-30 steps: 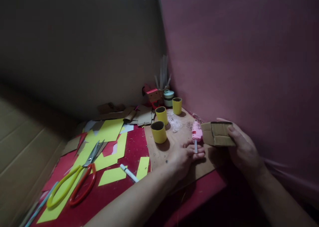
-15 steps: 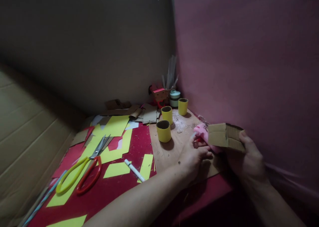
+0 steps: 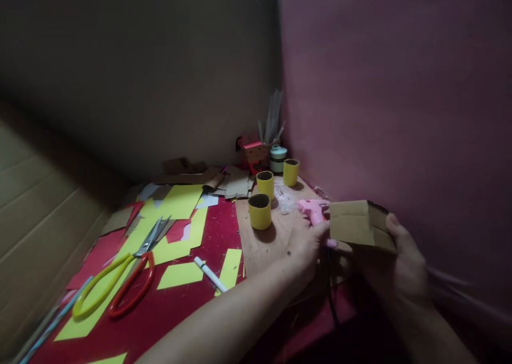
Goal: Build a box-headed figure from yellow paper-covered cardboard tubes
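My left hand [image 3: 302, 252] is closed round the handle of a pink hot glue gun [image 3: 314, 209], its nozzle pointing left. A dark cord hangs below the gun. My right hand [image 3: 408, 263] grips a small brown cardboard box [image 3: 350, 223] by its right side, thumb on the upper edge. The box hides part of the left fingers and the gun's rear. Beyond my left hand, three yellow-wrapped cardboard rings stand upright on a brown board [image 3: 248, 241]: a near ring [image 3: 260, 215], a middle ring [image 3: 265, 185] and a far ring [image 3: 291, 173].
Scissors [image 3: 140, 255] with yellow and red handles lie on yellow paper [image 3: 182, 201] at left. A white marker [image 3: 210, 273] rests nearer. Behind stand a pale-green jar [image 3: 278, 159], a little cardboard figure [image 3: 254, 153] and clear sticks [image 3: 272, 119]. A pink wall [image 3: 392, 97] bounds the right side.
My left hand has closed on the glue gun, which now shows further left with its cord hanging in view. The cardboard box has turned slightly in my right hand. The view has shifted slightly.
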Demonstrator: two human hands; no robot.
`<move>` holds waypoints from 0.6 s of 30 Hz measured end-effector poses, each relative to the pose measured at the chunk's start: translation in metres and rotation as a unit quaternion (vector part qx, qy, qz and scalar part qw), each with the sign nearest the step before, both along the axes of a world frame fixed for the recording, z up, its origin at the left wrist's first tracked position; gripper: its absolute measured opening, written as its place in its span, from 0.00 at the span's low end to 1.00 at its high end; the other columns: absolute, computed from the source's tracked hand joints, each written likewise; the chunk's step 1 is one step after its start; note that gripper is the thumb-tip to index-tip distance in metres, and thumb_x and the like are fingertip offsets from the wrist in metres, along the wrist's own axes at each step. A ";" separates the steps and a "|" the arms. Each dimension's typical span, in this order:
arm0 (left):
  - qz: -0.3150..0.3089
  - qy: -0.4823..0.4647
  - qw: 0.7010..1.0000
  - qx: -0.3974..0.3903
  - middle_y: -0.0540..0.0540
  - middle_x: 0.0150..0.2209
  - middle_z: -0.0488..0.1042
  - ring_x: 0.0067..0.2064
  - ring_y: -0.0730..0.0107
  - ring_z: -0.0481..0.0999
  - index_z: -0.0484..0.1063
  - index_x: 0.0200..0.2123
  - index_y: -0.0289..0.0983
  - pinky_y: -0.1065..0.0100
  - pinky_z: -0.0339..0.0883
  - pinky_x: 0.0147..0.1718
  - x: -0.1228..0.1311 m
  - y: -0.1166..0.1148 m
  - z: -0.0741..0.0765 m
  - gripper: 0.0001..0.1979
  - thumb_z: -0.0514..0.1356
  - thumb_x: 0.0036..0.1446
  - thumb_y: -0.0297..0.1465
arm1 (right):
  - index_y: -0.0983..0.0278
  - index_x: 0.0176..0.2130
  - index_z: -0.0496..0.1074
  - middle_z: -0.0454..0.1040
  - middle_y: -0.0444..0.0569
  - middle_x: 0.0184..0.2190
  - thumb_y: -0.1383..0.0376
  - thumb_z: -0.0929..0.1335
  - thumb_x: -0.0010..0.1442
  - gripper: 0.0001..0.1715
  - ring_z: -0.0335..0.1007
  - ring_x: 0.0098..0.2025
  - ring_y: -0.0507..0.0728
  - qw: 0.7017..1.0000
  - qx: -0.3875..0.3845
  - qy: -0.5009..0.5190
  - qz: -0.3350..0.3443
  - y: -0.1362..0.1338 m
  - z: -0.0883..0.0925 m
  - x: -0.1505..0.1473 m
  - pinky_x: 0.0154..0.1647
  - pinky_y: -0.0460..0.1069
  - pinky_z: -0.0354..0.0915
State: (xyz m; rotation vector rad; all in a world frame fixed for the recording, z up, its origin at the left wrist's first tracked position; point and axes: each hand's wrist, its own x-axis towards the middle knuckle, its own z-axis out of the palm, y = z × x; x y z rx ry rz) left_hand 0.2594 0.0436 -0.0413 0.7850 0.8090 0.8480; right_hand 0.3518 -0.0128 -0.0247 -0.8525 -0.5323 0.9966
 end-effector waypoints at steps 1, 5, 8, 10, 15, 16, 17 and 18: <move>0.009 -0.011 1.000 0.018 0.52 0.23 0.70 0.22 0.76 0.67 0.71 0.32 0.35 0.73 0.61 0.23 -0.002 -0.003 0.003 0.08 0.64 0.45 0.29 | 0.55 0.31 0.79 0.82 0.48 0.34 0.52 0.63 0.59 0.17 0.79 0.42 0.66 1.000 0.006 -0.008 -0.023 -0.004 0.003 0.002 0.42 0.60 0.76; 0.012 0.062 0.981 0.185 0.48 0.28 0.71 0.29 0.70 0.71 0.72 0.38 0.35 0.67 0.66 0.32 -0.025 -0.020 0.018 0.11 0.63 0.54 0.34 | 0.53 0.33 0.80 0.82 0.49 0.39 0.48 0.62 0.59 0.21 0.77 0.47 0.65 0.999 -0.005 -0.016 -0.047 -0.026 0.013 0.016 0.44 0.60 0.76; 0.051 0.091 0.968 0.227 0.47 0.31 0.72 0.32 0.69 0.70 0.70 0.36 0.37 0.65 0.66 0.35 -0.055 -0.030 0.033 0.10 0.64 0.55 0.36 | 0.52 0.41 0.80 0.80 0.48 0.46 0.45 0.63 0.57 0.23 0.72 0.54 0.65 0.999 -0.030 0.010 -0.031 -0.033 0.023 0.019 0.46 0.59 0.75; 0.079 0.116 0.952 0.271 0.47 0.32 0.74 0.32 0.69 0.71 0.70 0.36 0.38 0.65 0.67 0.32 -0.077 -0.034 0.041 0.10 0.62 0.56 0.38 | 0.54 0.38 0.80 0.80 0.49 0.46 0.45 0.64 0.56 0.23 0.70 0.56 0.65 0.998 -0.024 0.037 -0.033 -0.027 0.030 0.015 0.46 0.59 0.75; 0.091 0.116 0.958 0.246 0.51 0.17 0.62 0.22 0.74 0.62 0.64 0.19 0.38 0.68 0.60 0.21 -0.122 -0.043 0.048 0.19 0.63 0.56 0.40 | 0.58 0.34 0.77 0.80 0.50 0.36 0.51 0.65 0.57 0.17 0.77 0.37 0.65 0.989 0.001 0.111 0.103 0.017 0.034 0.001 0.37 0.61 0.73; 0.082 0.111 0.960 0.242 0.52 0.17 0.59 0.21 0.75 0.59 0.63 0.18 0.38 0.69 0.57 0.20 -0.130 -0.045 0.048 0.19 0.63 0.56 0.39 | 0.60 0.37 0.76 0.80 0.51 0.36 0.52 0.65 0.58 0.18 0.76 0.35 0.63 0.986 -0.002 0.103 0.130 0.026 0.033 -0.002 0.36 0.59 0.72; 0.076 0.113 0.960 0.243 0.52 0.17 0.57 0.21 0.75 0.57 0.63 0.18 0.38 0.70 0.56 0.19 -0.138 -0.046 0.049 0.19 0.63 0.55 0.40 | 0.61 0.39 0.75 0.80 0.51 0.36 0.52 0.64 0.58 0.18 0.75 0.34 0.62 0.983 -0.004 0.098 0.155 0.035 0.033 -0.004 0.34 0.58 0.71; 0.074 0.124 0.959 0.243 0.53 0.17 0.56 0.21 0.75 0.56 0.63 0.18 0.38 0.70 0.54 0.18 -0.145 -0.048 0.051 0.19 0.64 0.54 0.40 | 0.62 0.40 0.74 0.80 0.52 0.35 0.52 0.64 0.59 0.18 0.75 0.34 0.62 0.979 -0.004 0.094 0.180 0.043 0.033 -0.006 0.34 0.57 0.71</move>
